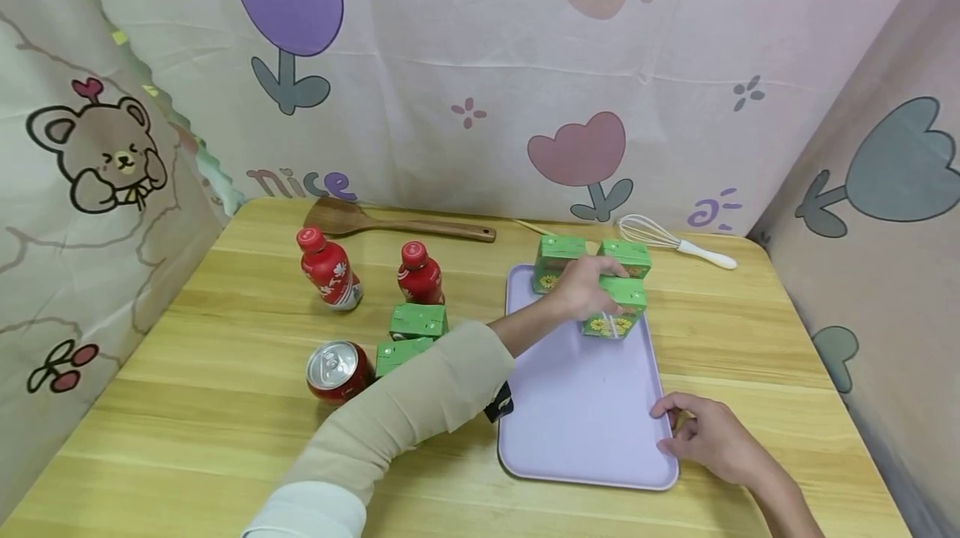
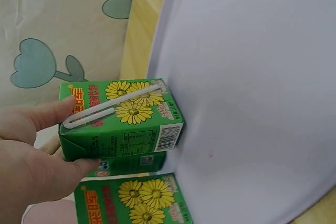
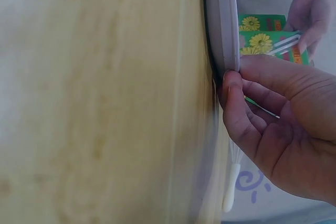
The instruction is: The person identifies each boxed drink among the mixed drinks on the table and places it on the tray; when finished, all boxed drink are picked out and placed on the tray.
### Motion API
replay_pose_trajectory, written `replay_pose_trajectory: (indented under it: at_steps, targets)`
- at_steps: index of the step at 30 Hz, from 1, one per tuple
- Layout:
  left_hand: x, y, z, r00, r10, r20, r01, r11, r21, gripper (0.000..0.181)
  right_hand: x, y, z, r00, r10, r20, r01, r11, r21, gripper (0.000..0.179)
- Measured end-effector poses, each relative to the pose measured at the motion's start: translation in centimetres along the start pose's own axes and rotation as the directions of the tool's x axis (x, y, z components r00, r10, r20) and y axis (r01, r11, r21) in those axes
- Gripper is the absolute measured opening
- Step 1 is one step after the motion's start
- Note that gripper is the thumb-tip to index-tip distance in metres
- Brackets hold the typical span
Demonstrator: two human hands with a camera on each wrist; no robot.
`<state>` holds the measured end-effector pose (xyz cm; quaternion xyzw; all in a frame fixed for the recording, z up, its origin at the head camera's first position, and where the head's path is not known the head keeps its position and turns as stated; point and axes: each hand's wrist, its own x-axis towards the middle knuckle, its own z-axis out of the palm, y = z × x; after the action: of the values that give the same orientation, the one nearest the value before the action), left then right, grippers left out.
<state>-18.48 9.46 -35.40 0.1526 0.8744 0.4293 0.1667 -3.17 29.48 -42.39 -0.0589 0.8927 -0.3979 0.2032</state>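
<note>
My left hand (image 1: 587, 288) reaches over the lilac tray (image 1: 581, 421) and grips the top of a green drink carton (image 1: 615, 317). In the left wrist view the thumb and fingers hold that carton (image 2: 118, 106), which has yellow flowers and a white straw on its front. Two more green cartons stand at the tray's far end, one at the left (image 1: 559, 256) and one at the right (image 1: 628, 255), just behind the held one. With thumb and fingers, my right hand (image 1: 708, 434) pinches the tray's right rim (image 3: 227, 30) near the front corner.
Left of the tray stand two red bottles (image 1: 330, 271), a red can (image 1: 337, 371) and two green cartons (image 1: 418, 320), partly behind my left sleeve. A black object (image 1: 500, 405) touches the tray's left side. A wooden spatula (image 1: 405, 226) and a whisk (image 1: 675, 242) lie at the back.
</note>
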Motion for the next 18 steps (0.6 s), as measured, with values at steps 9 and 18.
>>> replay_pose_trajectory:
  at_steps: [9,18]
  targets:
    - [0.2,0.4,1.1,1.0,-0.003,-0.018,0.003,1.0,0.001,0.055,0.0,-0.2,0.0,1.0,0.009,-0.009,-0.009,1.0,-0.019,0.031]
    - [0.5,0.5,2.0,0.999,0.036,-0.028,-0.037,0.999,-0.016,0.055,0.0,-0.2,0.0,1.0,0.01,-0.006,-0.01,1.0,-0.015,0.031]
